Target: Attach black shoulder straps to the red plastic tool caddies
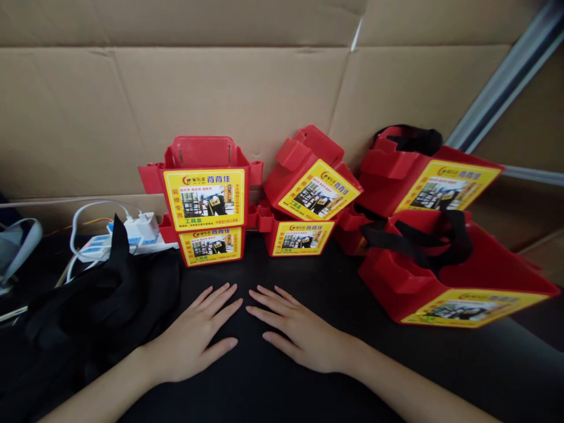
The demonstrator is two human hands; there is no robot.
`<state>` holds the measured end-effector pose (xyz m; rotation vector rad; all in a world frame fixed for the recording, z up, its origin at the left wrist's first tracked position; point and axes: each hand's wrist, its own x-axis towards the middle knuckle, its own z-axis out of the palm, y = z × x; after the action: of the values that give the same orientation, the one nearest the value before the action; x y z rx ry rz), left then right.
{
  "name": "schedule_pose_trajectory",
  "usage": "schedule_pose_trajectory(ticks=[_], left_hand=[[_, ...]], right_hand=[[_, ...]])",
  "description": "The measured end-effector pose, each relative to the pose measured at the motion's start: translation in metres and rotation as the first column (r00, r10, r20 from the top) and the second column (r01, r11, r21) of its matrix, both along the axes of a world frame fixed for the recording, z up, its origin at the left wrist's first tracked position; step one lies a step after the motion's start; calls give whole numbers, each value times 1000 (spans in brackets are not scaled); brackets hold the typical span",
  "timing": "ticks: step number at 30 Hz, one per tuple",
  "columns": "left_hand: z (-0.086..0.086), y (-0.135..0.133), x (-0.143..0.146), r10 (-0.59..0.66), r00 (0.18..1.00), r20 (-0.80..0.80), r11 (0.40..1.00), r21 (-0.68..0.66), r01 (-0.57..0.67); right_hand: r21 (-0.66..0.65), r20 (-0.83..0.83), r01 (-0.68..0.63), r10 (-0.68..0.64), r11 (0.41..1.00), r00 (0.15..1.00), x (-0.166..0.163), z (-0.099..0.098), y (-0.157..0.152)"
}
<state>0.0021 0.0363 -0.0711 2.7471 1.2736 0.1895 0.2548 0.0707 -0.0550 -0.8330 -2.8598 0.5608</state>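
Note:
My left hand (196,335) lies flat on the black table (247,388), fingers spread and holding nothing. Facing it, my right hand (299,329) rests palm down with its fingers apart, also holding nothing. Just beyond my hands stand red plastic tool boxes with yellow labels. At the left, one red tool box (205,154) sits on top of another (211,247). In the middle, a tilted tool box (315,182) leans on a lower one (302,236). On the right are tool boxes with black straps, the nearer tool box (396,288) closest to my right hand.
Black cloth (114,305) lies bunched at the left, beside my left forearm. Behind it sits a white power strip (99,247) with a plugged-in charger (143,226) and cables. A cardboard wall (229,94) closes off the back. A metal bar (502,88) slants at the upper right.

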Motion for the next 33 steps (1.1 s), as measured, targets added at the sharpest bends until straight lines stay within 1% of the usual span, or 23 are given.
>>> schedule_pose_trajectory(ticks=[12,21,30,33], left_hand=[[-2,0,0,7,1000,-1,1000,9,-7],[-2,0,0,1,1000,13,1000,11,-2],[-4,-1,-1,-4,999,32,1000,27,3],[-4,-1,-1,-9,999,53,999,41,6]], right_hand=[[12,-19,1,-1,1000,1000,0,0,-1],[5,12,-1,1,1000,1000,0,0,-1],[36,8,-8,8,999,1000,0,1,0],[58,4,-17,17,998,1000,0,-2,-1]])
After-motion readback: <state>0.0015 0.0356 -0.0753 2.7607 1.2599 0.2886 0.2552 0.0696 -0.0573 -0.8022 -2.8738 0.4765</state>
